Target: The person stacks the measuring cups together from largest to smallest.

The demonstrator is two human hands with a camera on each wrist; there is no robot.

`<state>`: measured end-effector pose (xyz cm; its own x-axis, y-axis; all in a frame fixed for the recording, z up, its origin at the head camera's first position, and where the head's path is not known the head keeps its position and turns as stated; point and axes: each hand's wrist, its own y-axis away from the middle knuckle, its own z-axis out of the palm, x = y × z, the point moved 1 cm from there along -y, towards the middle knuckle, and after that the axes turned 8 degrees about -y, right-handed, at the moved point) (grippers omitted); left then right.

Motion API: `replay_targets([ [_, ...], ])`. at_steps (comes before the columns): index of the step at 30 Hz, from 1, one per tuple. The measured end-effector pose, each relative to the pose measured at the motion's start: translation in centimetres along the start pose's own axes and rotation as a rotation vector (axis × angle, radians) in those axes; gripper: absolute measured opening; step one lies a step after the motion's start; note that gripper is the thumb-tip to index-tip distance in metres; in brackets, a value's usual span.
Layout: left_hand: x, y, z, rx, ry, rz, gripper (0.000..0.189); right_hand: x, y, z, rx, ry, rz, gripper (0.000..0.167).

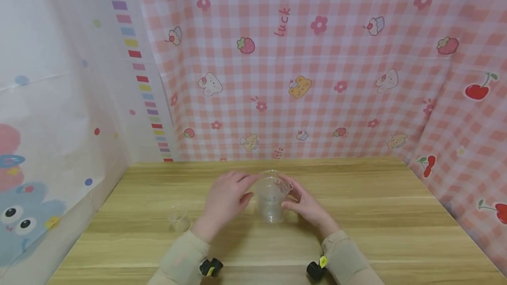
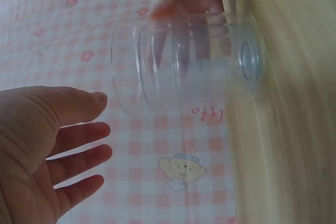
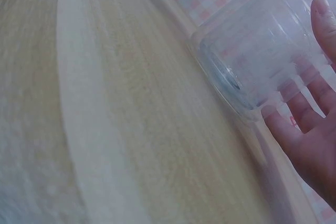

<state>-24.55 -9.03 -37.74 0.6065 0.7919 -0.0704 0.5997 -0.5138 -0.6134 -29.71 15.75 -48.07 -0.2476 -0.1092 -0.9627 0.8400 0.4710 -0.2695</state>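
Observation:
A clear plastic cup (image 1: 271, 203) stands upright near the middle of the wooden table, with ring lines round its wall; I cannot tell if more cups are nested inside. My right hand (image 1: 306, 206) holds it from the right, fingers behind the wall and thumb in front, as the right wrist view also shows. On the other side, my left hand (image 1: 229, 195) hovers by the rim. Its thumb and fingers (image 2: 86, 139) are extended, apart from the cup in the left wrist view. A smaller clear cup (image 1: 179, 219) sits left of my left forearm.
The wooden table (image 1: 376, 214) runs back to a pink checked cloth (image 1: 348, 113). White cloth (image 1: 79, 113) hangs along the left side, and a cherry-print cloth (image 1: 471, 144) along the right. Black wrist cameras are strapped below both hands.

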Motion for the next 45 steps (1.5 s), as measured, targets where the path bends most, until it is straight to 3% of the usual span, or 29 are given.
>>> replay_targets([
  [22, -2.6, 3.0, -0.1, -0.156, -0.078, -0.077, 0.053, -0.4, -0.1, 0.0, -0.018, 0.009, -0.013, 0.078],
  [33, -3.6, 4.7, -0.8, -0.233, -0.109, -0.149, 0.053, -0.2, 0.0, -0.1, -0.011, 0.012, -0.012, 0.078],
  [40, -4.5, 5.8, -1.3, -0.312, -0.129, -0.220, 0.060, -0.2, 0.0, 0.0, -0.005, 0.009, 0.001, 0.078],
  [45, -5.4, 6.4, -2.0, -0.333, -0.136, -0.280, 0.063, -0.3, 0.0, 0.0, -0.003, 0.007, 0.009, 0.078],
])
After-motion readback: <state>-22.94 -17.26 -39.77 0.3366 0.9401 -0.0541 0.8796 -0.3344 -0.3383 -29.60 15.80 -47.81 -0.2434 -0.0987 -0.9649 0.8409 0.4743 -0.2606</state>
